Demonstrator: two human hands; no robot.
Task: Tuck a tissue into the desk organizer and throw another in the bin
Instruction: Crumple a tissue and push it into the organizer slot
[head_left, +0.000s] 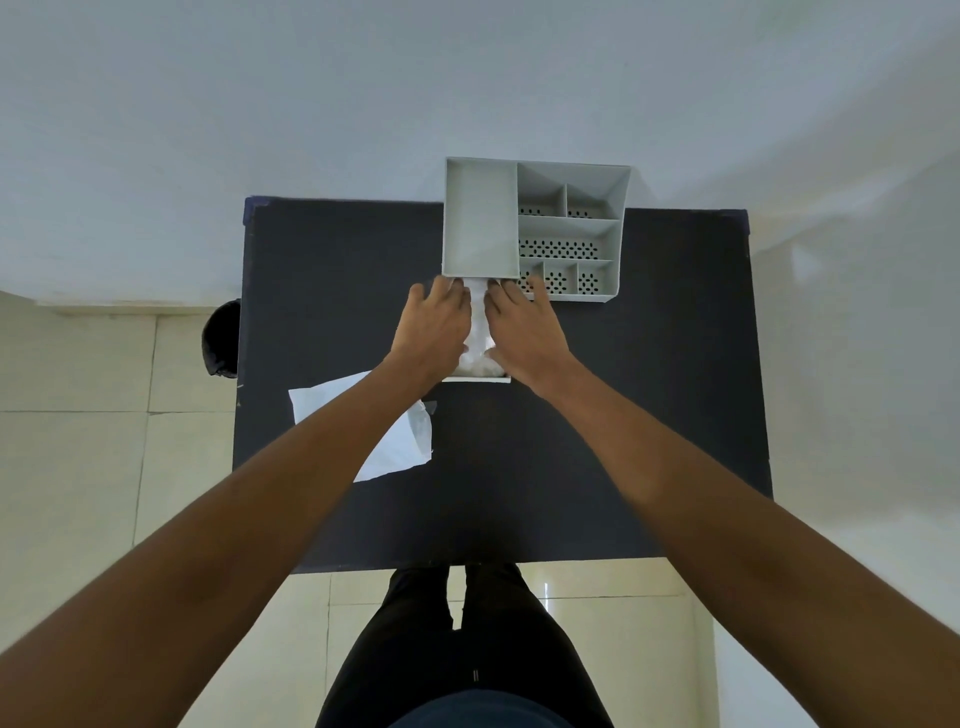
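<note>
The dark counter (597, 415) fills the middle of the view, set against the far wall, with the person standing at its near edge so both arms reach straight across it. The grey desk organizer (480, 218) stands at the far side of the counter, right of centre; its deep plain bin is on the left and its smaller perforated compartments on the right. That placement puts the near face of the organizer just in front of the fingertips. A white drawer (477, 380) appears to be pulled out toward the person from beneath the tall bin, which would explain why both hands work low at that spot. The left hand (434, 325) and the right hand (522, 327) lie palm down, side by side, fingers loosely spread and pressing down on the crumpled tissue (479, 343) between them, probably to pack it flat enough to fit. A second tissue (363, 421) lies flat on the counter to the near left, partly under the left forearm, likely waiting for the bin (222, 338). That bin, dark and round, sits on the floor just past the counter's left edge, mostly cut off by it. The hands cover most of the drawer, so its depth and how far the tissue sits inside are hard to judge
</note>
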